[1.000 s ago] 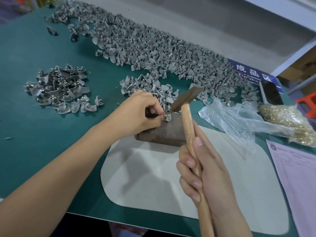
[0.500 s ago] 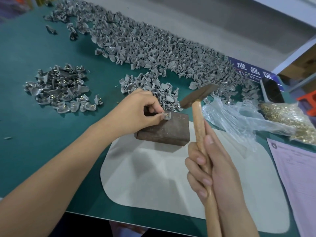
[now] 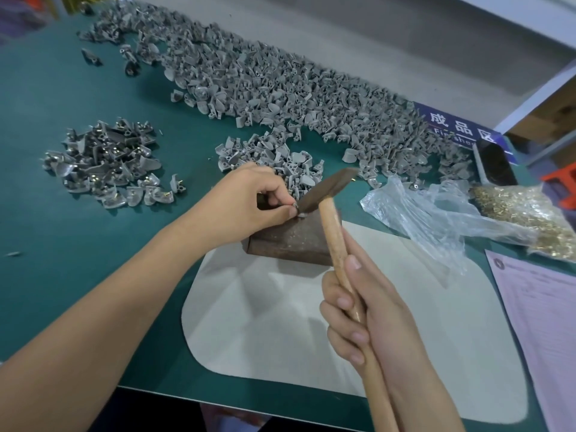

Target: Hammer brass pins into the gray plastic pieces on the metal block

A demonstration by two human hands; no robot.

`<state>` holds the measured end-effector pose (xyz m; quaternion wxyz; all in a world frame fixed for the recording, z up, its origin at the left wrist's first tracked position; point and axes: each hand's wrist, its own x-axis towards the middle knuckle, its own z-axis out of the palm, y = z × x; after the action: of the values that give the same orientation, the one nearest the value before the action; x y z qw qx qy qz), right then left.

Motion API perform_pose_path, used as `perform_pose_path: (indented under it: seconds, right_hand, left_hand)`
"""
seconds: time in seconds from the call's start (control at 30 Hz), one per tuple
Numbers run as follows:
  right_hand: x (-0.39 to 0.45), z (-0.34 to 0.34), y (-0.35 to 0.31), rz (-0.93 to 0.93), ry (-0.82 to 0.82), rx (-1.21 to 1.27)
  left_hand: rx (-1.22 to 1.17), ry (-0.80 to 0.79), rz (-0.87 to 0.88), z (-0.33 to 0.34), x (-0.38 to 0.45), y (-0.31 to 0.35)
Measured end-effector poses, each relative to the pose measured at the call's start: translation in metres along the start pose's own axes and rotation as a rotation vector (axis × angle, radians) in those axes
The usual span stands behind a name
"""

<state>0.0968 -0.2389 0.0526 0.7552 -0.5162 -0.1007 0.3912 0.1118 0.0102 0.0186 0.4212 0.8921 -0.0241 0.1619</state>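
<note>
A rusty brown metal block (image 3: 290, 241) sits at the far edge of a pale mat (image 3: 311, 322). My left hand (image 3: 249, 201) pinches a small gray plastic piece (image 3: 297, 213) on the block's top far corner. My right hand (image 3: 364, 316) grips the wooden handle of a hammer (image 3: 330, 190). The hammer's dark head is down against the gray piece, hiding most of it. Whether a brass pin sits in the piece cannot be seen.
A long heap of gray pieces (image 3: 280, 85) runs along the back of the green table, with a smaller heap (image 3: 274, 160) just behind the block. A pile with brass pins fitted (image 3: 106, 163) lies left. A plastic bag of brass pins (image 3: 530, 213) and a paper sheet (image 3: 542, 332) lie right.
The hammer head rose and swung right half a second ago, and has now come down onto the gray piece. My left hand has kept its pinch on the block.
</note>
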Motion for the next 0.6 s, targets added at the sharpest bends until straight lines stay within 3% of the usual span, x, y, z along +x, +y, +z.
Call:
perform_pose_path:
  seconds: [0.37,0.6]
  right_hand:
    - [0.002,0.004,0.000,0.063,0.099,-0.044]
    - [-0.001,0.014,-0.009,0.022,0.173,-0.199]
  left_hand:
    - [0.078,0.012,0.077,0.001,0.000,-0.002]
    - [0.085,0.054,0.052,0.003,-0.001,0.001]
